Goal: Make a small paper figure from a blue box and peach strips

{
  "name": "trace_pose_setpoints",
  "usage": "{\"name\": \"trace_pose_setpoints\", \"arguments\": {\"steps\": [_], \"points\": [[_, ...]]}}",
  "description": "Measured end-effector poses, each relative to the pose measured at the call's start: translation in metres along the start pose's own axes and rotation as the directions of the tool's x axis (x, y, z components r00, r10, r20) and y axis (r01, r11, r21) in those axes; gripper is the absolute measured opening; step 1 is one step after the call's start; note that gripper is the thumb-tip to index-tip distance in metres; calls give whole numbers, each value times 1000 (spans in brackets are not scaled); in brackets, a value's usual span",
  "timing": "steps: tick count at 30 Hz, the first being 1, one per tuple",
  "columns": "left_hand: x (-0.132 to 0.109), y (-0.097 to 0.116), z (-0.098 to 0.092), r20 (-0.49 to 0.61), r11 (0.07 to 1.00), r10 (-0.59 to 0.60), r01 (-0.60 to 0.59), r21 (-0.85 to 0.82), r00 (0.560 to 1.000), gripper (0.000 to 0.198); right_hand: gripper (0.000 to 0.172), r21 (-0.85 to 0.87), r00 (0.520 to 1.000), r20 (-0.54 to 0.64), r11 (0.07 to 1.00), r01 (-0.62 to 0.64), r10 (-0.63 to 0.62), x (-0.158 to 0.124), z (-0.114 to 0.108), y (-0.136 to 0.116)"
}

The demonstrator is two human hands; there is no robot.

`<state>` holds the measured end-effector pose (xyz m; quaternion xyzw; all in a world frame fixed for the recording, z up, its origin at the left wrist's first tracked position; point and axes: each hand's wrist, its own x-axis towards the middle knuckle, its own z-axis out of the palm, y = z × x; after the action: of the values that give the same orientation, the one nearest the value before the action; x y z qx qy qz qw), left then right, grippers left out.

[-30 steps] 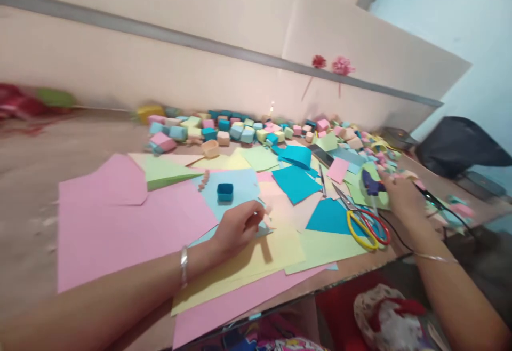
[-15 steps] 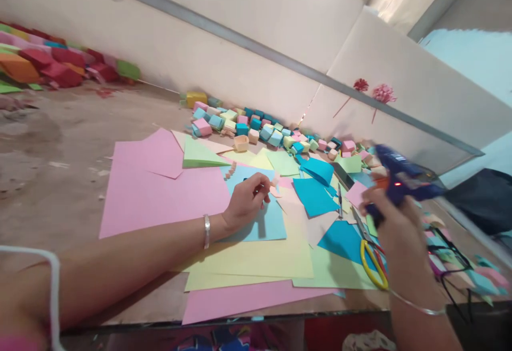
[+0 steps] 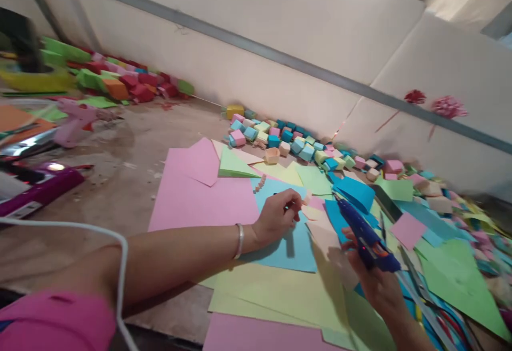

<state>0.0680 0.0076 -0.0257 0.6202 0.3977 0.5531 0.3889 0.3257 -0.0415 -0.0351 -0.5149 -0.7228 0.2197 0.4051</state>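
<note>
A dark blue plastic glue gun (image 3: 363,233) is clasped in the right grip (image 3: 378,285), raised with its nozzle toward eleven o'clock, probably to keep the tip off the papers. At its nine o'clock, the left grip (image 3: 278,216) curls over a light blue paper sheet (image 3: 296,257); whether it pinches anything, I cannot tell. Half a second ago, the pair were farther apart.

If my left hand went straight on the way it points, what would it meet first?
Above the paper, your left hand would probably meet the glue gun first, at its tip; depth is unclear, so it might pass below.
</note>
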Motion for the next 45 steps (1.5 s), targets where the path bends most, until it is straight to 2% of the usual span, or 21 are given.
{"name": "trace_pose_setpoints", "arguments": {"steps": [3, 6, 8, 12, 17, 22, 31, 36, 42, 45], "points": [[-3, 0, 1, 24, 999, 35, -35, 30, 999, 17, 25, -89, 999, -12, 995, 50, -52, 4, -4, 8], [-3, -1, -3, 56, 994, 103, -105, 37, 993, 21, 17, -124, 991, -9, 983, 132, -134, 7, -9, 1], [1, -2, -7, 75, 985, 167, -170, 41, 983, 20, 18, -127, 993, -44, 986, 104, -110, 6, -10, -11], [17, -6, -15, 98, 954, 282, -289, 78, 955, 17, 21, -97, 996, -90, 995, -25, 16, 0, 0, -34], [23, -6, -18, 100, 908, 356, -369, 200, 929, 23, 22, -86, 1000, -2, 996, -29, 29, 2, 8, -46], [22, -8, -19, 163, 836, 433, -462, 296, 887, 23, 19, -37, 995, 50, 995, 91, -89, 8, 11, -51], [24, -12, -19, 244, 769, 488, -545, 334, 838, 27, 29, -59, 996, 88, 998, 23, -18, 4, 12, -56], [24, -11, -18, 261, 756, 497, -561, 336, 827, 30, 29, -56, 994, 101, 998, 37, -31, 6, 12, -55], [24, -13, -19, 290, 735, 521, -594, 326, 803, 30, 32, -69, 992, 122, 998, 1, 7, 6, 13, -51], [24, -12, -19, 287, 734, 520, -592, 333, 805, 29, 33, -88, 992, 124, 996, -26, 37, 6, 13, -49]]}}
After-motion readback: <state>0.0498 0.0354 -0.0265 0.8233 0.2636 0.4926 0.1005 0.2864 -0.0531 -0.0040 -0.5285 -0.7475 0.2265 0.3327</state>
